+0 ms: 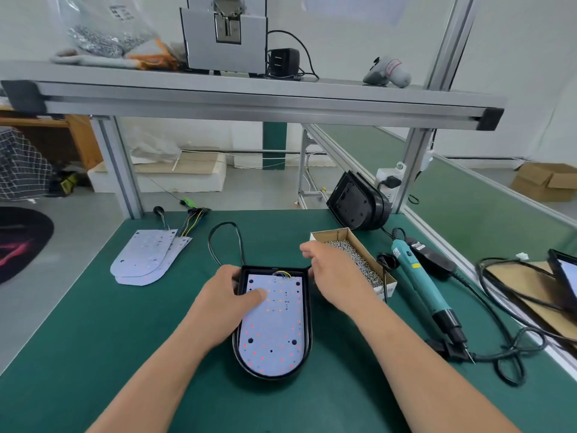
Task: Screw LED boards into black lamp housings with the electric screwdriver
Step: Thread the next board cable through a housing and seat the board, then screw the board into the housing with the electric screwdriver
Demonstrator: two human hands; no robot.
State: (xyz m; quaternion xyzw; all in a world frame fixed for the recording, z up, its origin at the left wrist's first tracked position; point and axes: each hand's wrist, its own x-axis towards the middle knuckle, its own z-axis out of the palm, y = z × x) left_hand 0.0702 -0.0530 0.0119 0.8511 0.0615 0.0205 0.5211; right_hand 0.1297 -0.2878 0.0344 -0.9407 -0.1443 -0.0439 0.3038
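Left hand (228,298) grips the housing (308,323) at frame centre, thumb on the LED board (274,332). Right hand (335,270): its grasp I cannot tell.

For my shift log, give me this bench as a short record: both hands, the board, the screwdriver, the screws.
left hand: grips lamp housing rim, thumb on LED board
right hand: at screw box, fingers curled, any screw hidden
electric screwdriver: lying on table right of box, untouched
spare boards: stacked at left
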